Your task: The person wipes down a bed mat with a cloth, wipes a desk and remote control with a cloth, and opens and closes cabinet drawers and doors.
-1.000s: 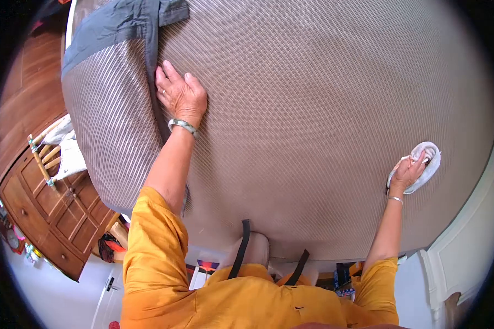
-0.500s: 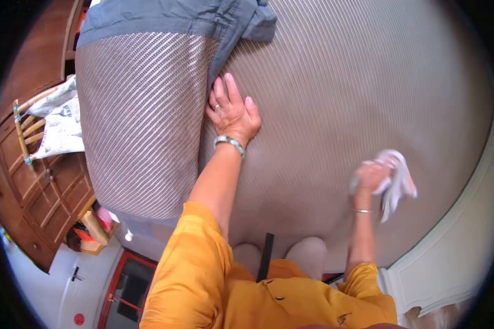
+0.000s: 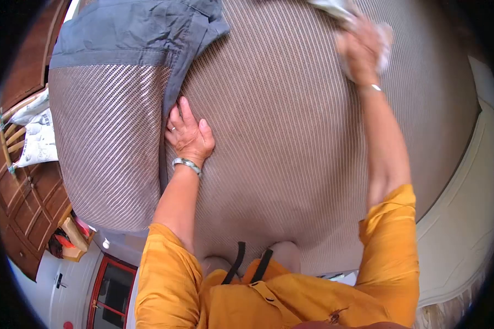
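Head view, right hand (image 3: 361,50) with cloth (image 3: 387,48), farther forward

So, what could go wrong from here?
The white cloth spreads past the right hand, so a loose part might bunch on the woven surface. The left hand rests close beside the grey fabric; a slip could crease or drag it. With the right hand reaching far forward, balance might suffer.

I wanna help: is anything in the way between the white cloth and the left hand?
Nothing visible: only bare woven mat lies between the white cloth in the right hand and the left hand. The grey fabric lies off that path, at the upper left.
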Demonstrator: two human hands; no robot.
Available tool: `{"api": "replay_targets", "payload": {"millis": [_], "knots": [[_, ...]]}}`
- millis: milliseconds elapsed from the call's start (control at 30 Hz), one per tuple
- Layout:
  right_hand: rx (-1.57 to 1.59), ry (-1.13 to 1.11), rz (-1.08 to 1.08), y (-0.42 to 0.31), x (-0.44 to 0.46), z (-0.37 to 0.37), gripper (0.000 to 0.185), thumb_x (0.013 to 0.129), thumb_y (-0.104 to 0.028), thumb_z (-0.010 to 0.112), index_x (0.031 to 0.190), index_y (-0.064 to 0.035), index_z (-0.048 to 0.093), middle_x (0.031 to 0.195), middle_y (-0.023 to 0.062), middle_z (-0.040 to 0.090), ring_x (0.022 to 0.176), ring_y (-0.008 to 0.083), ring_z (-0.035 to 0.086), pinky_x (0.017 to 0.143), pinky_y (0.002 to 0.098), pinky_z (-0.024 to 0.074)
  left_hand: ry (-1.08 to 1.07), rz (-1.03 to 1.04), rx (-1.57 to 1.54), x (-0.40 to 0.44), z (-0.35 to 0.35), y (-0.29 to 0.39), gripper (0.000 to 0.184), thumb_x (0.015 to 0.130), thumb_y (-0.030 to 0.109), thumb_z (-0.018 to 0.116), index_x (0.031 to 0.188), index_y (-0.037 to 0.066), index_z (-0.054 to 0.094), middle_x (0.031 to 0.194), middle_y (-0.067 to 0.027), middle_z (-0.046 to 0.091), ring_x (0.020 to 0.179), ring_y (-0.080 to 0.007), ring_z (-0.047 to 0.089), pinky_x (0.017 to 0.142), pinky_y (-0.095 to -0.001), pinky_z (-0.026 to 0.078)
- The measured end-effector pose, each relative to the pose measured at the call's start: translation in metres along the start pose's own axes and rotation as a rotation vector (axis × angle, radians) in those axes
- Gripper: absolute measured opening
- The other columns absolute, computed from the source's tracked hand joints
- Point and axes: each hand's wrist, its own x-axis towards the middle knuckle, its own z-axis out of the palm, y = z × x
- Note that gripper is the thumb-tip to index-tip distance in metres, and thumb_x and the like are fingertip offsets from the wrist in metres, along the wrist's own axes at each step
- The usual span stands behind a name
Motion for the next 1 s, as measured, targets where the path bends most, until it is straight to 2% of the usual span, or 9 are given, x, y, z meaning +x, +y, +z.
{"api": "replay_targets", "payload": {"millis": [67, 100, 167, 400, 633, 800, 900, 933, 1000], "knots": [[-0.271, -0.217, 0.4, 0.055, -0.053, -0.053, 0.035, 0.086, -0.02, 0.053, 0.117, -0.0025, 0.056, 0.124, 0.0144, 0.052, 0.117, 0.0289, 0.047, 0.102, 0.0392, 0.0354, 0.002, 0.007, 0.003, 0.001, 0.001, -0.001, 0.074, 0.081, 0.031, 0.048, 0.144, 0.003, 0.023, 0.136, -0.0225, 0.028, 0.119, -0.0421, 0.034, 0.097, -0.0533, 0.029], [-0.434, 0.148, 0.164, 0.132, -0.124, -0.046, 0.039, 0.087, -0.031, 0.052, 0.114, -0.0034, 0.058, 0.132, 0.015, 0.048, 0.118, 0.028, 0.047, 0.098, 0.0416, 0.0368, 0.006, 0.013, 0.0, 0.0, 0.001, -0.001, 0.074, 0.081, 0.032, 0.048, 0.144, 0.003, 0.023, 0.136, -0.0223, 0.028, 0.119, -0.042, 0.035, 0.097, -0.0531, 0.029], [-0.871, -0.363, 0.308, 0.177, -0.237, -0.097, 0.045, 0.091, -0.032, 0.046, 0.125, -0.0027, 0.054, 0.14, 0.0194, 0.041, 0.131, 0.0334, 0.034, 0.107, 0.0452, 0.028, 0.012, 0.011, -0.004, 0.002, 0.0, -0.002, 0.073, 0.081, 0.032, 0.048, 0.144, 0.003, 0.024, 0.135, -0.022, 0.029, 0.118, -0.0418, 0.035, 0.096, -0.053, 0.03], [0.334, 0.151, 0.918, -0.022, -0.299, -0.073, 0.065, 0.092, -0.025, 0.045, 0.142, 0.0049, 0.017, 0.119, 0.0131, 0.047, 0.11, 0.026, 0.046, 0.1, 0.0372, 0.0357, -0.021, -0.001, 0.003, 0.002, -0.001, 0.001, 0.073, 0.081, 0.033, 0.048, 0.144, 0.004, 0.023, 0.135, -0.0219, 0.029, 0.118, -0.0413, 0.035, 0.095, -0.0542, 0.03], [0.796, -0.155, -0.141, -0.247, -0.174, 0.007, 0.052, 0.074, 0.001, 0.058, 0.126, 0.0018, 0.052, 0.131, 0.0249, 0.048, 0.123, 0.0406, 0.045, 0.108, 0.0473, 0.0308, -0.019, -0.028, 0.015, 0.001, 0.002, -0.001, 0.074, 0.08, 0.035, 0.049, 0.143, 0.004, 0.026, 0.136, -0.0208, 0.031, 0.12, -0.0399, 0.034, 0.094, -0.0546, 0.031], [0.506, 0.09, -0.309, -0.137, -0.039, 0.022, 0.026, 0.071, -0.002, 0.057, 0.098, -0.0036, 0.057, 0.097, 0.0127, 0.057, 0.09, 0.0297, 0.058, 0.084, 0.0376, 0.0472, -0.019, -0.03, 0.033, -0.002, 0.002, 0.003, 0.074, 0.08, 0.034, 0.047, 0.143, 0.003, 0.025, 0.139, -0.0216, 0.028, 0.121, -0.0405, 0.033, 0.097, -0.0526, 0.028], [0.203, -0.114, 0.241, -0.006, -0.012, -0.019, 0.02, 0.079, -0.017, 0.058, 0.095, -0.0068, 0.059, 0.099, 0.0122, 0.056, 0.092, 0.0289, 0.055, 0.081, 0.039, 0.0459, 0.009, 0.009, 0.034, 0.0, 0.001, 0.001, 0.072, 0.081, 0.033, 0.045, 0.143, 0.003, 0.025, 0.138, -0.0227, 0.029, 0.12, -0.0411, 0.033, 0.098, -0.0517, 0.028], [-0.301, 0.096, -0.197, 0.071, -0.024, -0.023, 0.028, 0.071, -0.014, 0.06, 0.098, -0.0081, 0.059, 0.097, 0.0103, 0.058, 0.092, 0.0296, 0.056, 0.082, 0.0385, 0.0479, 0.005, 0.002, 0.034, 0.001, -0.003, 0.002, 0.072, 0.08, 0.032, 0.046, 0.143, 0.003, 0.025, 0.137, -0.0227, 0.03, 0.12, -0.0411, 0.033, 0.098, -0.0518, 0.028], [-0.41, 0.14, 0.183, 0.149, -0.075, -0.045, 0.03, 0.081, -0.022, 0.056, 0.108, -0.0082, 0.06, 0.113, 0.0118, 0.058, 0.107, 0.0259, 0.053, 0.089, 0.0337, 0.0447, -0.007, -0.021, 0.026, 0.002, -0.003, 0.005, 0.073, 0.08, 0.031, 0.046, 0.143, 0.003, 0.025, 0.137, -0.0229, 0.03, 0.121, -0.041, 0.033, 0.098, -0.0519, 0.028]]}}
